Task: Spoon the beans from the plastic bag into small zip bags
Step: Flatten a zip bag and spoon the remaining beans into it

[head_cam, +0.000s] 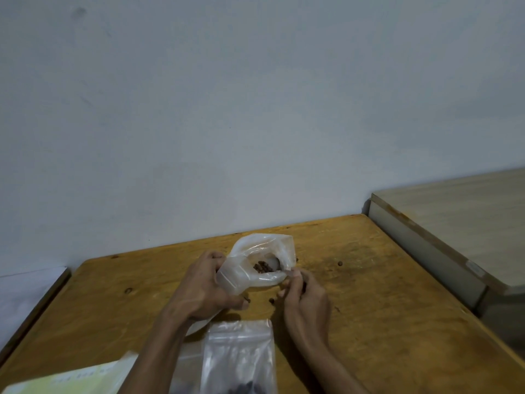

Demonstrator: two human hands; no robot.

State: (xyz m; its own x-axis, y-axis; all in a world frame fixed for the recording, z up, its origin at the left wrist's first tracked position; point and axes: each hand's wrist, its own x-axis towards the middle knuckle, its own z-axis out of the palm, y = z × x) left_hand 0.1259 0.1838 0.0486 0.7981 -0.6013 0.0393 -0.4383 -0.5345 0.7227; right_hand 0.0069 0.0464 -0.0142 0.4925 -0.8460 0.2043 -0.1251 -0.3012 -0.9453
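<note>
Small zip bag [227,275] gripped in left hand [203,291], spoon [272,264] of beans [262,267] pinched by right hand [305,297]; filled bags [238,356] laid nearer, filling judged underway.

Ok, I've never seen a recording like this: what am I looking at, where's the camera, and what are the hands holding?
There is no machine here: a person wears one wide-angle camera on the head, looking down at their own two hands. The left hand grips a clear plastic bag with brown beans inside. The right hand pinches a white spoon that reaches into that bag. On the wooden table lie small zip bags near the camera, a few loose beans, and a pale booklet at lower left.
</note>
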